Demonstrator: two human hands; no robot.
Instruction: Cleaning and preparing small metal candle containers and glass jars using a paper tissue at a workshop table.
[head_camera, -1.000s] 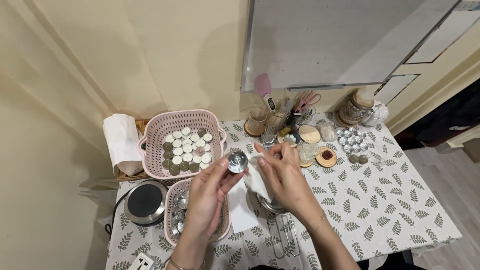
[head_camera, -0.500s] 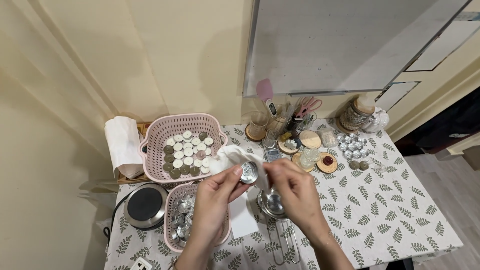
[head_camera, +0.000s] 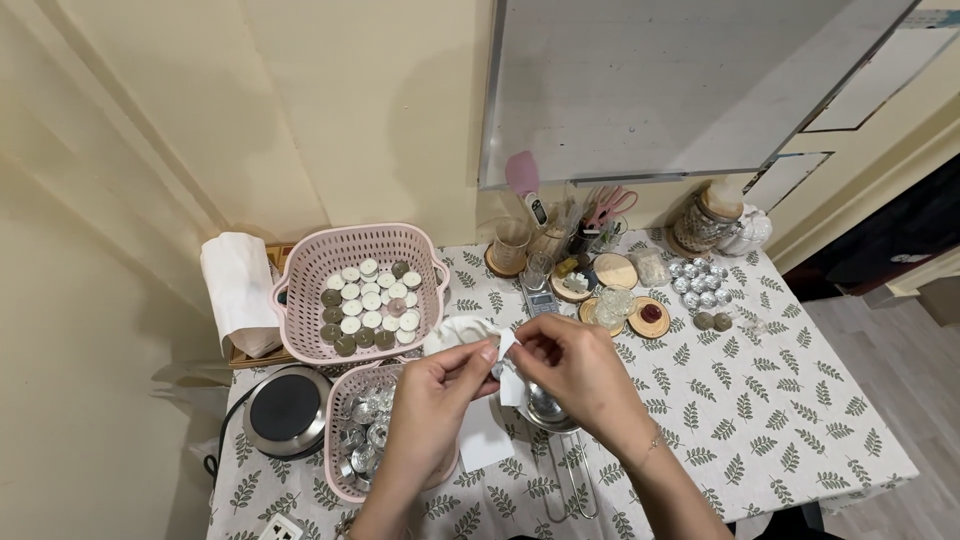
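Biggest thing here is the table (head_camera: 800, 420), covered in a white cloth with a grey leaf print, pushed up against a cream wall. At the back left sits a pink basket (head_camera: 300, 290) full of little round candles, some white, some dark. A second pink basket (head_camera: 335, 470) is closer to the front edge, loaded with shiny empty metal cups. Left of that one there's a small round hot plate (head_camera: 285, 410) with a black top. A white folded towel (head_camera: 238, 290) lies over a wooden tray at the far left.

Both hands are over the middle of the table, right next to each other. The left hand (head_camera: 430, 415) is pinching a small white tissue (head_camera: 508, 372) between thumb and fingers, fingers curled in. The right hand (head_camera: 575, 365) is closed on the same tissue from the other side, fingertips nearly touching the left ones. There seems to be something small wrapped in the tissue, but I can't tell what. Just below the hands sits a metal pot (head_camera: 545, 410) with its wire handle pointing at the front edge, and another white sheet of paper (head_camera: 485, 440) lies flat beside it.

Further back: a cluster of silver cups (head_camera: 700, 285), a wooden coaster (head_camera: 650, 317) with something red on it, a glass jar (head_camera: 705, 222), and pink scissors (head_camera: 610, 205) standing in a holder.
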